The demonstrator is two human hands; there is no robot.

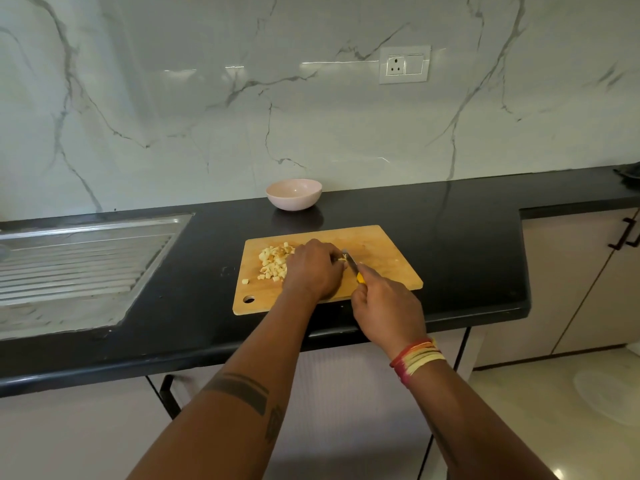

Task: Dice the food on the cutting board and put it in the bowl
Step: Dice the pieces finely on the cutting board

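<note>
1. Head view: the left hand [313,270] lies on the board [381,258], its fingers curled over a last bit of food [342,259] and holding it down. Most of this bit is hidden under the hand.
2. The right hand [386,308] is clenched around the yellow handle of the knife [354,265]. The blade points away from the person and meets the food just beside the left fingertips.
3. The diced pieces [273,263] lie in a heap on the left part of the board, touching the left hand. One cube [245,281] sits apart, near the board's left edge.
4. The bowl [294,194] stands behind the board, near the wall, and looks empty.
5. I judge that the dicing is almost finished and nothing is moved to the bowl yet.
6. To do this step well, I would keep the left fingertips tucked back, because the blade is very close to them.
7. Short, straight cuts down should give even cubes; the small remaining bit may slip, so press it firmly.
8. The lone cube should be gathered too when the heap goes to the bowl.
</note>
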